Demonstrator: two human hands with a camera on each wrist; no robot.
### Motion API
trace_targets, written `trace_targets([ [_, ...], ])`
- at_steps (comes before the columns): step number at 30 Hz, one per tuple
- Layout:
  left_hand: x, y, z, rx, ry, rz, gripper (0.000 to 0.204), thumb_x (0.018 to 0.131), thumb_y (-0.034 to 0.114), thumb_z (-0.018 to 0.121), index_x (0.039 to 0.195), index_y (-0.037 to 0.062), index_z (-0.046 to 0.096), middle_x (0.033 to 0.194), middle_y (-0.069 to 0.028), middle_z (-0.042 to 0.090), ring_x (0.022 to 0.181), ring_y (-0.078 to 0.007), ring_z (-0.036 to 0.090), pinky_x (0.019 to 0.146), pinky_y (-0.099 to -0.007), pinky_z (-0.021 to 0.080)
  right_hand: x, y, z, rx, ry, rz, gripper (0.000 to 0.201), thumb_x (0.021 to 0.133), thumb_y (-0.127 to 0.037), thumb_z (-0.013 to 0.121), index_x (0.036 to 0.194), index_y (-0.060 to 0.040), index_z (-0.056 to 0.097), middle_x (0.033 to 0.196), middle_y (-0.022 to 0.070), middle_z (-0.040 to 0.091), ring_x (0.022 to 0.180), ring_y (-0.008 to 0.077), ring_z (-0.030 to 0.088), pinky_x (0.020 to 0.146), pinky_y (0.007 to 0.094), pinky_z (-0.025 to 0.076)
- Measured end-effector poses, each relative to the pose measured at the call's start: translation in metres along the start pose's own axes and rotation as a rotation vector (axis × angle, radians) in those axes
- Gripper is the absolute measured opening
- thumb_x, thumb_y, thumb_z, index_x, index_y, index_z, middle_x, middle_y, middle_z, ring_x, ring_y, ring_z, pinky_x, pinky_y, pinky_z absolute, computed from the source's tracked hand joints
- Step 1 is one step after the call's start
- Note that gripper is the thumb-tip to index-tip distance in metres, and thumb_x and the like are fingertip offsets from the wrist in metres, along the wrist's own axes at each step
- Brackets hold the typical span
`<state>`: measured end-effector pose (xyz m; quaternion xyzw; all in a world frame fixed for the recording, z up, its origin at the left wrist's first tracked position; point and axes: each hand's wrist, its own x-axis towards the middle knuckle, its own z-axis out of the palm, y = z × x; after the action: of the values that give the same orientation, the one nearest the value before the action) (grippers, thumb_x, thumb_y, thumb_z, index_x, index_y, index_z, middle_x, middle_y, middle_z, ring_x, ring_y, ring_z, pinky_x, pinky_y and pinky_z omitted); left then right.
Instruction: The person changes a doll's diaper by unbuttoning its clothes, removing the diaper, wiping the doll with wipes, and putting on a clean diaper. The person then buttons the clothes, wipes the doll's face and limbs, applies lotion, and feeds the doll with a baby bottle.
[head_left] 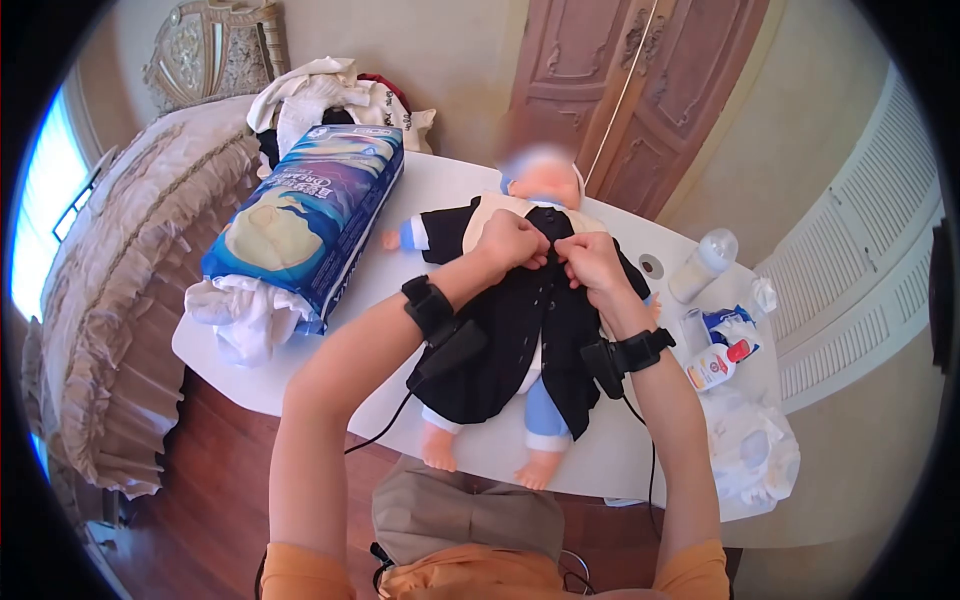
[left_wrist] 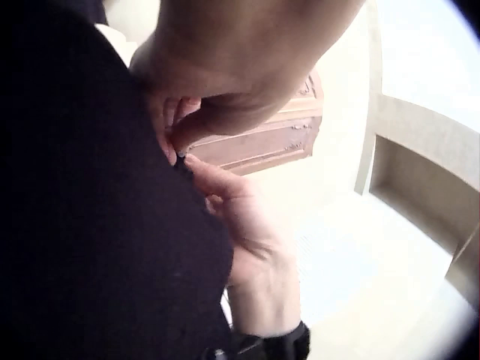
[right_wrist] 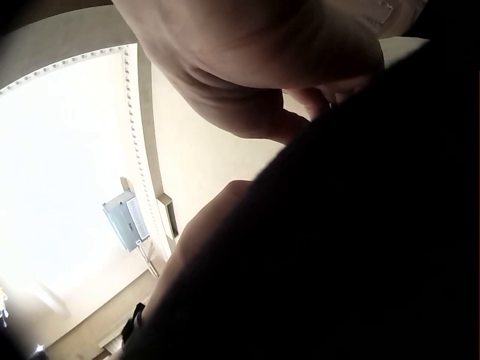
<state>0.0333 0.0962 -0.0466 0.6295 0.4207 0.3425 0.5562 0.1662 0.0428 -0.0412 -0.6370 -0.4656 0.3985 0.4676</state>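
A baby doll point(head_left: 535, 470) lies face up on a white table point(head_left: 370, 400), dressed in a black buttoned coat point(head_left: 500, 330) over blue and white clothing. At the coat's chest, the left hand point(head_left: 512, 243) pinches one front edge with curled fingers. Just across from it, the right hand point(head_left: 592, 265) pinches the opposite edge between thumb and fingers. Several buttons run down the coat's front below them, where it hangs apart over the legs. Seen from the left wrist, both hands' fingertips meet at a bit of dark cloth. Black fabric hides much of the right wrist view.
A large blue diaper pack point(head_left: 310, 200) stands at the table's left, white diapers point(head_left: 245, 315) spilling from its near end. Along the right edge are a baby bottle point(head_left: 705, 265), a red-capped bottle point(head_left: 712, 367), a blue packet point(head_left: 733, 325) and a clear plastic bag point(head_left: 755, 440). Clothes point(head_left: 330, 95) are heaped behind.
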Motion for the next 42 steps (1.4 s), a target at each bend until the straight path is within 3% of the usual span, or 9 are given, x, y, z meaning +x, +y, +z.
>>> trace_targets([
  [2, 0.000, 0.009, -0.005, -0.220, -0.084, -0.222, 0.012, 0.075, 0.003, 0.056, 0.081, -0.0069, 0.059, 0.070, -0.0125, 0.059, 0.060, -0.0177, 0.060, 0.055, -0.0250, 0.051, 0.000, 0.001, -0.001, -0.088, 0.002, -0.027, 0.016, 0.076, -0.013, 0.057, 0.071, 0.0017, 0.059, 0.058, 0.0032, 0.052, 0.042, 0.0092, 0.045, 0.035, 0.0228, 0.034],
  [6, -0.001, 0.010, -0.014, -0.295, -0.129, -0.292, 0.014, 0.076, 0.002, 0.053, 0.086, -0.0078, 0.056, 0.074, -0.0128, 0.059, 0.061, -0.0177, 0.059, 0.056, -0.0259, 0.051, -0.006, -0.004, -0.003, -0.051, 0.008, -0.037, 0.015, 0.076, -0.012, 0.056, 0.073, 0.0017, 0.059, 0.059, 0.0032, 0.053, 0.043, 0.0087, 0.045, 0.035, 0.0224, 0.034],
  [8, -0.006, 0.008, -0.016, -0.050, 0.018, -0.078, 0.015, 0.076, 0.005, 0.055, 0.086, -0.0061, 0.056, 0.076, -0.0123, 0.059, 0.062, -0.0172, 0.059, 0.056, -0.0246, 0.050, -0.013, -0.008, -0.009, 0.025, -0.047, 0.013, 0.013, 0.078, -0.012, 0.057, 0.078, 0.0010, 0.059, 0.060, 0.0017, 0.052, 0.042, 0.0060, 0.044, 0.035, 0.0198, 0.035],
  [12, -0.023, 0.022, -0.015, 0.268, -0.071, -0.051, 0.029, 0.071, 0.020, 0.063, 0.084, -0.0047, 0.057, 0.077, -0.0126, 0.060, 0.063, -0.0184, 0.059, 0.057, -0.0258, 0.048, -0.018, -0.007, -0.017, -0.107, -0.151, 0.049, 0.012, 0.077, -0.010, 0.058, 0.082, 0.0011, 0.059, 0.062, 0.0014, 0.053, 0.043, 0.0054, 0.044, 0.036, 0.0185, 0.037],
  [15, -0.023, 0.025, -0.002, 0.718, -0.111, 0.117, 0.055, 0.054, 0.042, 0.071, 0.083, -0.0032, 0.059, 0.073, -0.0142, 0.060, 0.065, -0.0243, 0.060, 0.065, -0.0317, 0.047, -0.016, -0.007, -0.015, -0.166, -0.184, 0.038, 0.012, 0.075, -0.007, 0.059, 0.082, 0.0014, 0.060, 0.062, 0.0014, 0.053, 0.045, 0.0056, 0.045, 0.036, 0.0189, 0.035],
  [22, -0.014, 0.010, -0.002, 0.854, 0.010, 0.250, 0.038, 0.062, 0.025, 0.069, 0.083, -0.0052, 0.061, 0.067, -0.0140, 0.060, 0.065, -0.0220, 0.060, 0.063, -0.0306, 0.049, -0.015, -0.006, -0.007, -0.260, -0.103, -0.032, 0.009, 0.071, -0.010, 0.060, 0.071, -0.0008, 0.061, 0.055, 0.0035, 0.052, 0.045, 0.0099, 0.047, 0.037, 0.0234, 0.034],
  [24, -0.015, 0.011, -0.010, 0.207, -0.108, -0.139, 0.020, 0.069, 0.010, 0.062, 0.082, -0.0053, 0.060, 0.067, -0.0115, 0.058, 0.065, -0.0178, 0.060, 0.057, -0.0275, 0.050, -0.016, -0.008, -0.007, -0.256, -0.120, -0.033, 0.010, 0.071, -0.010, 0.061, 0.071, -0.0007, 0.061, 0.055, 0.0035, 0.052, 0.045, 0.0099, 0.047, 0.037, 0.0236, 0.034],
  [25, -0.016, 0.011, -0.009, 0.174, -0.092, -0.153, 0.013, 0.073, 0.003, 0.058, 0.083, -0.0044, 0.060, 0.069, -0.0094, 0.057, 0.064, -0.0144, 0.058, 0.054, -0.0239, 0.050, -0.017, -0.010, -0.006, -0.278, -0.128, -0.026, 0.009, 0.072, -0.010, 0.060, 0.073, -0.0005, 0.061, 0.055, 0.0019, 0.052, 0.045, 0.0078, 0.045, 0.037, 0.0215, 0.033],
  [42, -0.033, -0.004, -0.004, -0.053, 0.006, -0.013, 0.015, 0.076, 0.007, 0.058, 0.085, -0.0036, 0.061, 0.072, -0.0073, 0.058, 0.060, -0.0126, 0.056, 0.059, -0.0239, 0.049, -0.017, -0.004, 0.000, -0.154, -0.114, -0.029, 0.008, 0.071, -0.010, 0.060, 0.071, -0.0018, 0.061, 0.058, 0.0003, 0.053, 0.044, 0.0064, 0.044, 0.038, 0.0200, 0.032],
])
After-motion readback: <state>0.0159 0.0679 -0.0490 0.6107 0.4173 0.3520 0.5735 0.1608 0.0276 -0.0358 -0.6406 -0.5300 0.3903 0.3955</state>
